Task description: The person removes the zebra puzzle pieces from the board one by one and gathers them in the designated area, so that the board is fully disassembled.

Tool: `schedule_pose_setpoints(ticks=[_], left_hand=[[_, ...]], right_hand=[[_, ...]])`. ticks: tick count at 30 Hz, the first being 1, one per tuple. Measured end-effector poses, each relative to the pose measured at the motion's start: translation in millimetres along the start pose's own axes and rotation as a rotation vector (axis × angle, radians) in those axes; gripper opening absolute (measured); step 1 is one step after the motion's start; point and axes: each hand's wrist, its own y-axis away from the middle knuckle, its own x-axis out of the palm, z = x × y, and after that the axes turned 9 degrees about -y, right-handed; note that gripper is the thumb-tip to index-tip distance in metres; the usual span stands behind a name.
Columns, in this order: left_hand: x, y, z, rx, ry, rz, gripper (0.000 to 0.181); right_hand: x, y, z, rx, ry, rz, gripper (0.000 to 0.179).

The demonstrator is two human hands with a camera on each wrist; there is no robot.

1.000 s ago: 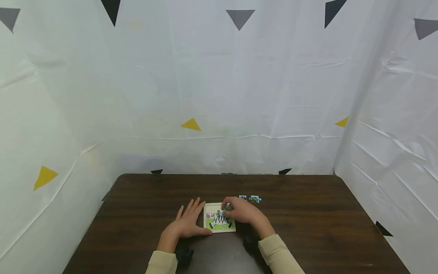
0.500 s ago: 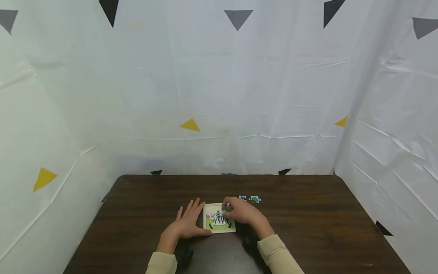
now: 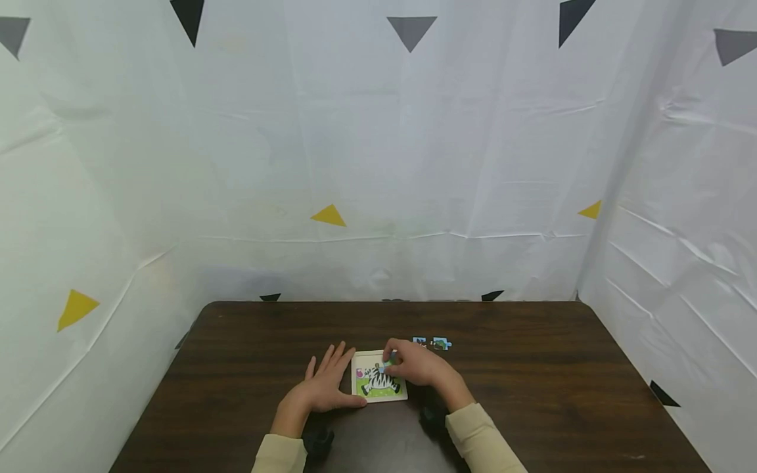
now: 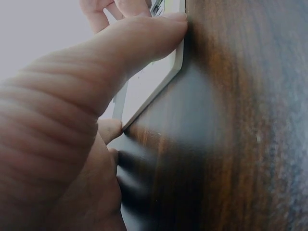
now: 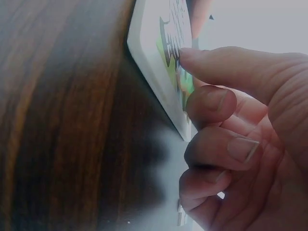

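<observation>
A small square jigsaw puzzle with a pale frame and a zebra picture lies flat on the table. My left hand rests beside it with fingers spread; the thumb touches the frame's near edge and a fingertip its far left corner. Over the puzzle's right half, my right hand pinches a green-and-blue puzzle piece between thumb and index finger, against the picture. Most of this piece is hidden by the fingers, and I cannot tell whether it sits in its place. The upper part of the tray shows bare.
Two loose blue puzzle pieces, one partly behind the right hand and another to its right, lie beyond the puzzle. The dark wooden table extends on both sides. A white curtain with triangles hangs behind it.
Hardly anything differs: both hands keep their places on the puzzle, the right fingers still at the same piece. The view shifts very slightly.
</observation>
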Motion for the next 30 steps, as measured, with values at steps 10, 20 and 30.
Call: schedule_pose_setpoints(ticks=[10, 20, 30], left_hand=[[0.4, 0.0, 0.5, 0.0, 0.001, 0.001, 0.125], [-0.5, 2.1, -1.5, -0.002, 0.007, -0.003, 0.124], [-0.5, 1.8, -0.3, -0.002, 0.013, 0.0, 0.126]], right_hand=[[1.8, 0.0, -0.8, -0.02, 0.023, -0.03, 0.006], [0.9, 0.3, 0.6, -0.039, 0.043, -0.068, 0.007], [-7.6, 3.0, 4.7, -0.044, 0.032, -0.086, 0.01]])
